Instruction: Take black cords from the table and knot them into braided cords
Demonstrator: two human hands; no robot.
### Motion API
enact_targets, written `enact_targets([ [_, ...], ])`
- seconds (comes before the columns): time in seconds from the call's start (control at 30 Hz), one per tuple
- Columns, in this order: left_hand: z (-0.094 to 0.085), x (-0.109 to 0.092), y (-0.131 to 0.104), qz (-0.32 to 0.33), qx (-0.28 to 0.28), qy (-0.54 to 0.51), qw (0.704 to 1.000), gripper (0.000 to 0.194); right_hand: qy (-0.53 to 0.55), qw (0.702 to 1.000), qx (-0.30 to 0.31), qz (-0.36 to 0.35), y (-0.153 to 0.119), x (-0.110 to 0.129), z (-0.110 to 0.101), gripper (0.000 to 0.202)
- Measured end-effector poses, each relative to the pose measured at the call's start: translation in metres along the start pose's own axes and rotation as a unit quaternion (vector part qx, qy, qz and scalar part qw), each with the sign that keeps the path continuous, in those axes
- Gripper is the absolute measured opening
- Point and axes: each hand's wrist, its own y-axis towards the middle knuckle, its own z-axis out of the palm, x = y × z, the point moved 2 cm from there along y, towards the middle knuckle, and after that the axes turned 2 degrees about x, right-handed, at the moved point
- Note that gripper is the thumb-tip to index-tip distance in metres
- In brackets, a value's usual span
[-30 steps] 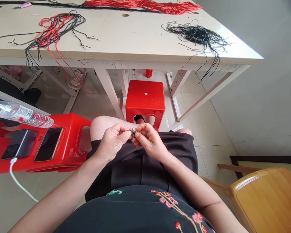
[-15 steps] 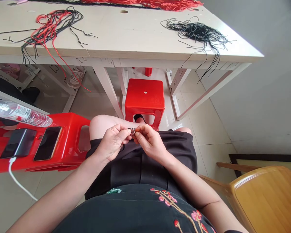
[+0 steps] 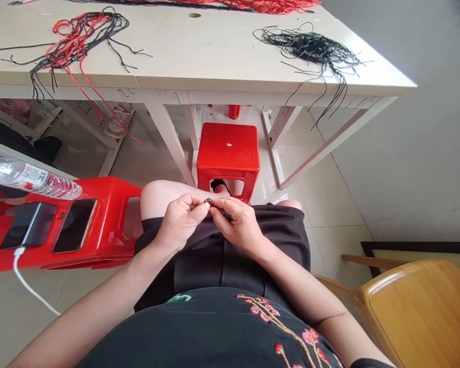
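Above my lap, my left hand pinches a thin black cord between thumb and forefinger. My right hand is closed on the same cord from the other side, its fingertips almost meeting the left ones. Small loops of the cord show between the two hands; the rest of it is hidden by the fingers. On the table ahead lie a tangle of black cords at the right and a bundle of red and black cords at the left, their ends hanging over the edge.
A white table spans the front, with more red cords at its back. Beneath it stands a red stool. Another red stool at my left bears a bottle, a phone and a dark device with a white cable. A wooden chair is at right.
The cord loops between my fingertips have drawn smaller and tighter. My right fingers have straightened a little and shifted slightly toward the left hand.
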Motion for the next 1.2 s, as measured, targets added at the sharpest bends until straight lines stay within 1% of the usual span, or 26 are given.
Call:
enact_targets([
  [0.2,0.0002,0.0022,0.0013,0.031,0.001,0.008,0.999,0.018,0.014,1.000,-0.017,0.021,-0.0007,-0.0006,-0.0011,0.012],
  [0.37,-0.0011,0.0041,0.0003,0.071,0.009,0.017,0.997,0.013,0.067,0.994,-0.003,0.092,0.0013,0.0031,-0.0039,0.010],
  [0.57,0.0004,0.0007,-0.0005,0.071,0.007,0.011,0.997,0.013,0.134,0.976,-0.002,0.173,0.0012,0.0052,-0.0054,0.007],
  [0.63,0.0000,-0.0003,-0.0005,0.086,0.011,0.027,0.996,0.012,0.164,0.967,0.000,0.196,0.0006,0.0048,-0.0055,0.008],
  [0.7,-0.0013,-0.0005,-0.0010,0.114,0.010,0.065,0.991,0.011,0.182,0.960,0.005,0.213,-0.0001,0.0042,-0.0052,0.008],
  [0.73,-0.0020,-0.0003,-0.0015,0.128,0.006,0.091,0.988,0.010,0.174,0.961,0.006,0.215,-0.0006,0.0039,-0.0051,0.008],
  [0.8,-0.0028,0.0002,-0.0030,0.152,-0.006,0.147,0.977,0.010,0.117,0.974,-0.006,0.192,-0.0017,0.0037,-0.0049,0.006],
  [0.9,-0.0016,0.0001,-0.0053,0.183,-0.013,0.205,0.961,0.009,-0.007,0.993,-0.048,0.103,-0.0032,0.0053,-0.0038,0.006],
  [0.97,0.0001,-0.0005,-0.0062,0.204,-0.013,0.225,0.953,0.009,-0.060,0.995,-0.066,0.053,-0.0039,0.0065,-0.0023,0.009],
  [1.0,0.0009,-0.0006,-0.0064,0.213,-0.013,0.233,0.949,0.009,-0.072,0.994,-0.069,0.040,-0.0040,0.0068,-0.0015,0.010],
  [1.2,0.0015,0.0027,-0.0065,0.234,-0.008,0.263,0.936,0.008,-0.068,0.995,-0.050,0.057,-0.0029,0.0052,-0.0008,0.014],
])
